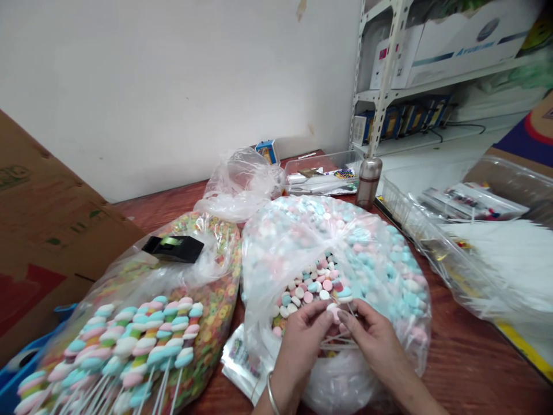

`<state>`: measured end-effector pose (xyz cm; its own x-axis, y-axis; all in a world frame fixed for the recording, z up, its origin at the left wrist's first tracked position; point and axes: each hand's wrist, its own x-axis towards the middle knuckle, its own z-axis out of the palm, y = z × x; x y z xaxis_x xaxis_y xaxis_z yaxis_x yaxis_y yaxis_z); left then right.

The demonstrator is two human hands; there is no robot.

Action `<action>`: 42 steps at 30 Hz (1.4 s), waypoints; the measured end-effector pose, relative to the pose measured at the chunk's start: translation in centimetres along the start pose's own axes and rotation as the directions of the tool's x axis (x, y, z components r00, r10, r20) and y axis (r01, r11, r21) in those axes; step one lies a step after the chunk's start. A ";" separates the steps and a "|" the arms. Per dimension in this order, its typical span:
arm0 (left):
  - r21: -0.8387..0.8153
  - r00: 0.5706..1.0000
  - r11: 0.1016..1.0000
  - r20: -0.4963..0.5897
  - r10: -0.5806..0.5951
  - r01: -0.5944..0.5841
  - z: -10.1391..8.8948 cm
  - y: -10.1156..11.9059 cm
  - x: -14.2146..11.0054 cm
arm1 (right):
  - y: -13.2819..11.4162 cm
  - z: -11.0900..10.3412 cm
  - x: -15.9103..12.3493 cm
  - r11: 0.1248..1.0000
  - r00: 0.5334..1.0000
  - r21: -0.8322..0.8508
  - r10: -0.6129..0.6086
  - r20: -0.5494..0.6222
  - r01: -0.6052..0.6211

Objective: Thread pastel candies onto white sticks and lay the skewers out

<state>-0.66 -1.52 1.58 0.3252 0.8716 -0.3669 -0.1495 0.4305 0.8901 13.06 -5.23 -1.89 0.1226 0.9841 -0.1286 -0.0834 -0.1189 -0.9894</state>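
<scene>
Fingers (322,316) of the left hand (300,349) and right hand (371,340) are pinching a pale marshmallow (332,312) and thin white sticks (339,344) at lower centre, just above a bag of pastel marshmallows (380,259).

On the surface (470,369), a candy bag (367,248) lies between a bag of marshmallow skewers (129,346) and a plastic tray (415,242).

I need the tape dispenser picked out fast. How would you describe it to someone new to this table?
On the wooden table, find the clear bag of colourful cereal rings, left of the bag of pastel candies. Lying on that cereal bag is a black tape dispenser, the only black object there, with a green tape roll showing on top.
</scene>
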 end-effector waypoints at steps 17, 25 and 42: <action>0.118 0.935 0.978 -0.296 0.198 -0.170 -1.0 -0.4 1.2 | 0.6 -1.5 -5.2 0.606 0.976 -0.771 -0.195 0.093 0.195; 0.377 0.909 0.893 -0.231 0.348 -0.246 -0.7 -1.0 0.8 | 0.7 -1.7 -4.9 0.489 0.975 -0.846 -0.161 0.153 0.214; 0.641 0.846 0.679 -0.085 0.527 -0.359 -0.9 -2.3 -0.5 | 1.5 1.0 -3.4 0.557 0.986 -0.819 -0.152 0.061 0.136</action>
<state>-1.33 -2.72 -0.54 0.1170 0.9838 0.1356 0.3800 -0.1705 0.9091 11.51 -8.65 -2.83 0.0736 0.9969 0.0280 0.7802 -0.0401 -0.6242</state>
